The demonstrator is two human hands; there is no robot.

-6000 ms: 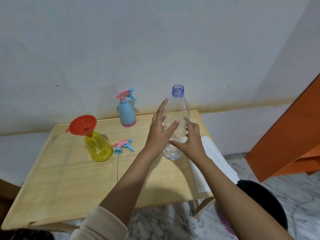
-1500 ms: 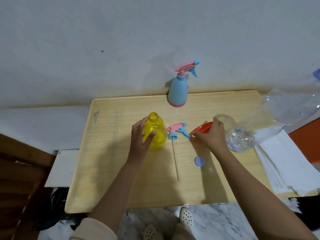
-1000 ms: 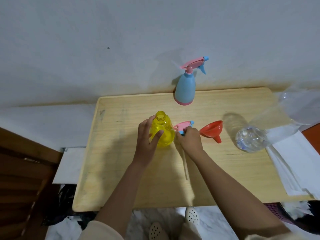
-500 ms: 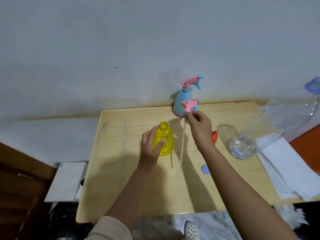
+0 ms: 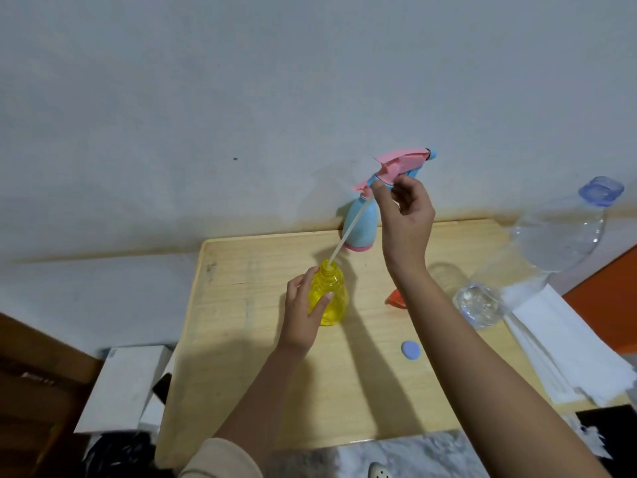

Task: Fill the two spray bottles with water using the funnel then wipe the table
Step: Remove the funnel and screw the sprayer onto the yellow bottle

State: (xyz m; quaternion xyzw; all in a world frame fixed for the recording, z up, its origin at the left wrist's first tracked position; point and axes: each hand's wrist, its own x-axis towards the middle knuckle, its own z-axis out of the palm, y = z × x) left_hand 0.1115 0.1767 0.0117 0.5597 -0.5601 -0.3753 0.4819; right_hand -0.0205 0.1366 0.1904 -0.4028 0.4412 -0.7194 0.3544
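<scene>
My left hand [image 5: 301, 312] grips the yellow spray bottle [image 5: 331, 298], which stands upright on the wooden table [image 5: 262, 357]. My right hand [image 5: 405, 215] holds the pink and blue spray head [image 5: 400, 165] high above it. The head's white dip tube [image 5: 348, 232] slants down, and its tip is in the yellow bottle's open neck. The blue spray bottle [image 5: 360, 225], with its own head on, stands at the table's back edge behind the tube. The red funnel [image 5: 393, 298] lies on the table, mostly hidden by my right forearm.
A clear plastic water bottle [image 5: 537, 260] stands open at the right, tilted by the wide lens. Its blue cap [image 5: 411, 350] lies on the table in front. White cloths [image 5: 565, 350] lie at the table's right edge. White boxes [image 5: 120, 384] sit on the floor to the left.
My right hand lifted the spray head off the table, raised it, and brought the tube's tip into the yellow bottle's neck. My left hand stayed on the yellow bottle.
</scene>
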